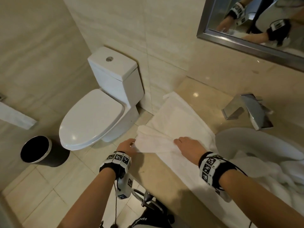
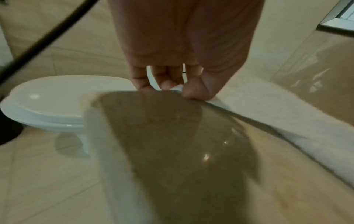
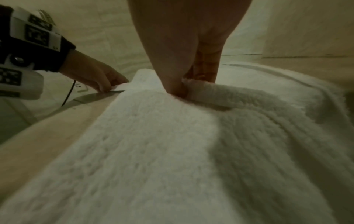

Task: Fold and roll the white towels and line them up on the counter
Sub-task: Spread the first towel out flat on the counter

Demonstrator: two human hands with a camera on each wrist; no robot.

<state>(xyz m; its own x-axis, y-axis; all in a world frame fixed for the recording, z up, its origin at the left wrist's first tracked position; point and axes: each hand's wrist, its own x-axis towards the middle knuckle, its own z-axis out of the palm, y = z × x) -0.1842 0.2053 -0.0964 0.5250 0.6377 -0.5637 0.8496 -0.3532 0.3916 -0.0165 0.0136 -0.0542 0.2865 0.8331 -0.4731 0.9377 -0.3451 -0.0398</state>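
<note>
A white towel [image 1: 177, 122] lies spread along the beige counter [image 1: 164, 178], its left end folded over the counter's edge. My left hand [image 1: 127, 146] pinches the towel's near left corner [image 2: 177, 88] between thumb and fingers at the counter's left edge. My right hand [image 1: 187, 145] rests on the towel's middle and pinches a raised fold [image 3: 201, 91] of it. More white towels [image 1: 269, 175] are heaped in the sink [image 1: 246, 137] to the right.
A chrome faucet [image 1: 248, 109] stands behind the sink. A framed mirror [image 1: 246, 37] hangs on the wall above. Left of the counter stand a white toilet [image 1: 98, 112] and a black waste bin [image 1: 37, 149] on the tiled floor.
</note>
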